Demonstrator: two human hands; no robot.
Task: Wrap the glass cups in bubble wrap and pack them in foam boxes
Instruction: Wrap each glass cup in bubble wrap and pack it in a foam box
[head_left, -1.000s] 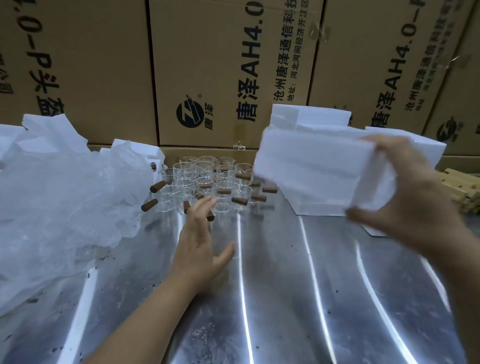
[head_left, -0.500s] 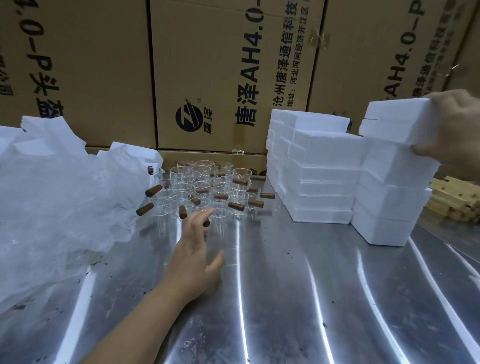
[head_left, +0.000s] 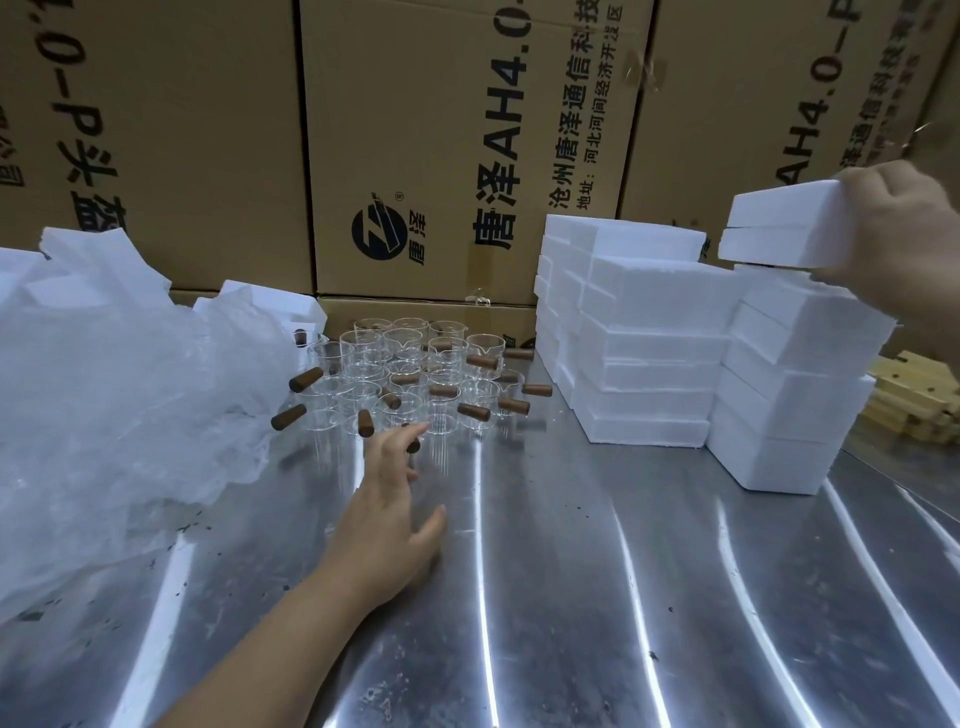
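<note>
Gripping the top foam box (head_left: 779, 231) of the nearer stack (head_left: 789, 415) by its end, the right hand (head_left: 898, 244) curls round it; the left hand (head_left: 387, 525) is spread open, fingertips (head_left: 415, 430) at the glass cups (head_left: 415, 374).

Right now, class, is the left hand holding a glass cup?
No, the left hand reaches open toward the glass cups, its straight fingers gripping none.

We held our left hand (head_left: 387, 514) stretched forward, palm down, fingers straight and loosely spread, thumb splayed to the right, the bare forearm running in from the lower left. Our right hand (head_left: 898, 244) was raised at the far right, fingers curled round the end of a foam box (head_left: 779, 228).
</note>
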